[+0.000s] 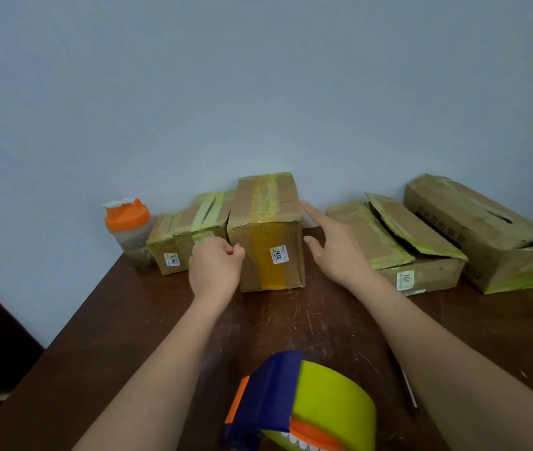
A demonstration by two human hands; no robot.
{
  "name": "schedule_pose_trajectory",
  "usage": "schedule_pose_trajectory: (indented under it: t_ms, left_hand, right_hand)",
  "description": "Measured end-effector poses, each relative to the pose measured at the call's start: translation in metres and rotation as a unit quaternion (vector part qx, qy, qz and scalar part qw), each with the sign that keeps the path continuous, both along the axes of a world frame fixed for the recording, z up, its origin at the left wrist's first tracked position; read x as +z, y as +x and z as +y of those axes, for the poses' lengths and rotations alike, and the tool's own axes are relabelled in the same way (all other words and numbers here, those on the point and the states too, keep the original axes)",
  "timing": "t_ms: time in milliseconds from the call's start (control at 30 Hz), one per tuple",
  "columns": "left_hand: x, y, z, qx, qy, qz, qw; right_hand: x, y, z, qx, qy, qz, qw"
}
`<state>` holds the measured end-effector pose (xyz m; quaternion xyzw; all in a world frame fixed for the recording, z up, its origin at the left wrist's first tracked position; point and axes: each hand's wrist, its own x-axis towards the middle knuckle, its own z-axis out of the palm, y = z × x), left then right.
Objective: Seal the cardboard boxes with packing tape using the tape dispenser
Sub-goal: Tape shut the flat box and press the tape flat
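A taped cardboard box (268, 232) with a yellow tape stripe and a white label stands upright at the table's middle back. My left hand (214, 266) sits at its left front edge with fingers curled; whether it grips the box corner is unclear. My right hand (333, 247) hovers at the box's right side, fingers straight and spread, index finger near the top right corner. The tape dispenser (294, 405), blue and orange with a yellow-green tape roll, lies on the table at the near edge between my forearms, untouched.
Two smaller taped boxes (193, 229) sit left of the middle box. An orange-lidded shaker bottle (130, 232) stands at the far left. A flat box with lifted flaps (398, 245) and a long box (483, 232) lie at the right. A pen (408, 385) lies on the brown table (291, 320).
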<state>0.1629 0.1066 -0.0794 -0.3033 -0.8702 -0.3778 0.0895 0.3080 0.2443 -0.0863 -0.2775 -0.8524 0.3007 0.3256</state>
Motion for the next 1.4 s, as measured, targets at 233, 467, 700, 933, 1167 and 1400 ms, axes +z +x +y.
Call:
schedule_pose_trajectory:
  t_ms: [233, 467, 700, 933, 1167, 1400]
  left_hand:
    - [0.044, 0.072, 0.019, -0.165, 0.030, -0.076, 0.983]
    - [0.056, 0.139, 0.056, -0.273, -0.021, -0.297, 0.915]
    - [0.034, 0.159, 0.096, -0.241, -0.137, -0.306, 0.911]
    - [0.021, 0.160, 0.111, -0.172, -0.090, -0.451, 0.871]
    - [0.029, 0.154, 0.111, -0.143, -0.046, -0.456, 0.877]
    - [0.056, 0.157, 0.098, -0.161, -0.007, -0.409, 0.898]
  right_hand:
    - [-0.032, 0.095, 0.010, -0.263, 0.061, 0.088, 0.959]
    - [-0.039, 0.141, 0.025, -0.306, -0.089, 0.013, 0.948]
    - [-0.055, 0.149, 0.046, -0.231, -0.199, -0.008, 0.952]
    - [-0.059, 0.150, 0.057, -0.215, -0.286, 0.151, 0.921]
    - [-0.055, 0.144, 0.049, -0.264, -0.259, 0.222, 0.902]
    - [-0.042, 0.148, 0.028, -0.269, -0.221, 0.279, 0.895]
